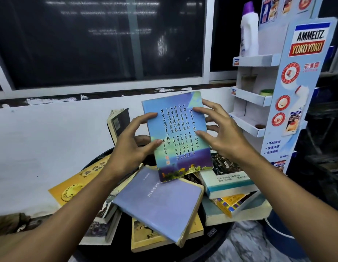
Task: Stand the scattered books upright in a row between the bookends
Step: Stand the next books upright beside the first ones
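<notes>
Above the pile of scattered books (160,205), blue calligraphy-cover book (178,137) held tilted, left hand (132,142) and right hand (219,133) pinching its side edges.

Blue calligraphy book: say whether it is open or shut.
Shut: the blue book shows one whole cover, no pages spread, held by its side edges between the left hand and right hand.

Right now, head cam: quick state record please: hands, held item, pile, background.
held: blue book, tilted, cover toward the camera, above the pile
left hand: grips its left edge
right hand: pinches its right edge
pile: purple book flat on top, other books scattered under it on the round table
upright: one dark book behind the left hand
bookends: none visible
background: rack, bottle on its top shelf
</notes>
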Tool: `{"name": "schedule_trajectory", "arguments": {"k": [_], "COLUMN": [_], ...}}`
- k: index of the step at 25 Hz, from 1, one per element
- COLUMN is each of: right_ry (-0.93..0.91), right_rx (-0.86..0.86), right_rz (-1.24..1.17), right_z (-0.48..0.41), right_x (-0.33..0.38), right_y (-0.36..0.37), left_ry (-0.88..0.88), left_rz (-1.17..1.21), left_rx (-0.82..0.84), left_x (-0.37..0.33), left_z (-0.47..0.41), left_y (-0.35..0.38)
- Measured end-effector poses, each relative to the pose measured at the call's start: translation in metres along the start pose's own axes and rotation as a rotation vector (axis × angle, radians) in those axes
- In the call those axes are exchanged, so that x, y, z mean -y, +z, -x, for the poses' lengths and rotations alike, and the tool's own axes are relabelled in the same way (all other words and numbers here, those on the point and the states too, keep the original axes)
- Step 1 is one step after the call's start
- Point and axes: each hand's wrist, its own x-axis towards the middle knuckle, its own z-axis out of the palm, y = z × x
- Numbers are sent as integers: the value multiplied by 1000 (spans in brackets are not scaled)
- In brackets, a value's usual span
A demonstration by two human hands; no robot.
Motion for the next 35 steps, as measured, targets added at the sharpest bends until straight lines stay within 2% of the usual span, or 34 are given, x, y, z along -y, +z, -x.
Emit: {"name": "schedule_trajectory", "arguments": {"k": [5, 9, 12, 17, 25, 32, 35], "right_ry": [41, 67, 8, 63, 143, 129, 118], "right_rx": [-8, -27, -72, 20, -223, -289, -300], "right_rz": [26, 160, 65, -33, 201, 255, 254], "right_z": [3, 8, 15, 26, 35, 30, 18], "right_x": [-7, 6, 35, 71, 84, 89, 92], "right_y": [-1, 2, 3, -13, -40, -37, -27], "left_ry": [86, 100, 84, 131, 99, 89, 126], "left_rz": [-67, -31, 94, 62, -12, -58, -183], "left_rx": [21, 20, -9, 136, 184, 170, 131], "left_x": [1, -6, -15, -26, -18, -13, -13], "left_z": [0, 3, 9, 15, 14, 10, 0], "left_y": [13, 24, 38, 61, 104, 107, 84]}}
